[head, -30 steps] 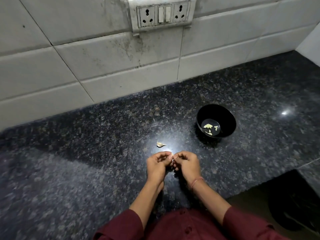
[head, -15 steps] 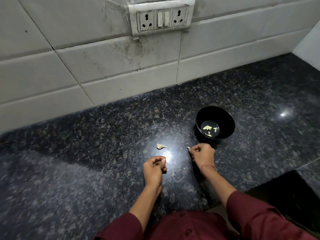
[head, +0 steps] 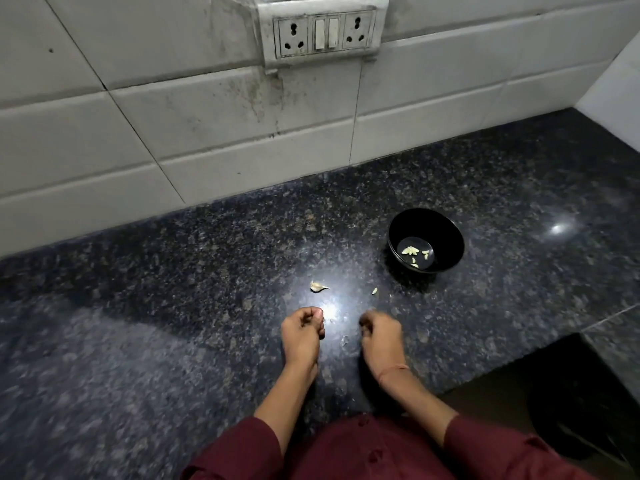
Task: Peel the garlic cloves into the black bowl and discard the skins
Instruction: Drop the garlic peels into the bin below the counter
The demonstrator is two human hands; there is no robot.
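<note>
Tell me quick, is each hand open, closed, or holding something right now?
Left hand: fingers curled, contents hidden, cannot tell.
Right hand: fingers curled, blurred, cannot tell.

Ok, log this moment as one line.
left hand: curled, contents hidden | right hand: curled, blurred | black bowl: peeled cloves inside | granite counter: garlic clove, garlic bit, skin scrap

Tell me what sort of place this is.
Most likely a home kitchen. A dark speckled granite countertop meets a white tiled wall with a grimy socket-and-switch plate, and a black bowl on it holds peeled garlic cloves.
</note>
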